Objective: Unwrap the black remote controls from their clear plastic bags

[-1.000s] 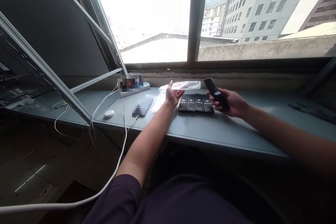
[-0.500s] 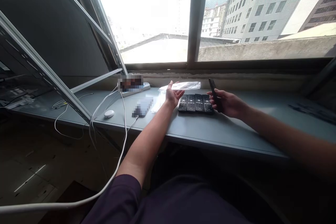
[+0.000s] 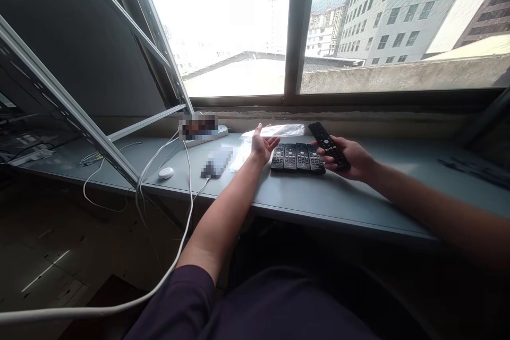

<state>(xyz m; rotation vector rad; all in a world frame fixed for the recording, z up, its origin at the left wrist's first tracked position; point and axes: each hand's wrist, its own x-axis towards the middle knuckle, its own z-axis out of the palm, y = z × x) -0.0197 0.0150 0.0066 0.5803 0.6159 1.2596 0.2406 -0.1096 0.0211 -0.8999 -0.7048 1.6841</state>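
Note:
A black remote control [image 3: 325, 142] is gripped in my right hand [image 3: 351, 155], its button face turned up and its far end tilted to the left. Below and left of it, several black remote controls [image 3: 290, 157] lie side by side in a row on the grey-blue table [image 3: 342, 202]. My left hand [image 3: 263, 145] holds nothing, palm up with the fingers spread, just left of that row. Behind my left hand are clear plastic bags [image 3: 285, 130], partly hidden by the hand and forearm.
A phone-like device [image 3: 217, 163], blurred out, lies left of my forearm with a cable plugged in. Farther left are a round white case [image 3: 166, 173], a power strip [image 3: 205, 136] and loose white cables [image 3: 190, 196]. A slanted metal frame [image 3: 79, 106] crosses the left side.
My right hand has turned the remote control from edge-on to showing its button face, and its far end has swung left. My left hand has stayed in place.

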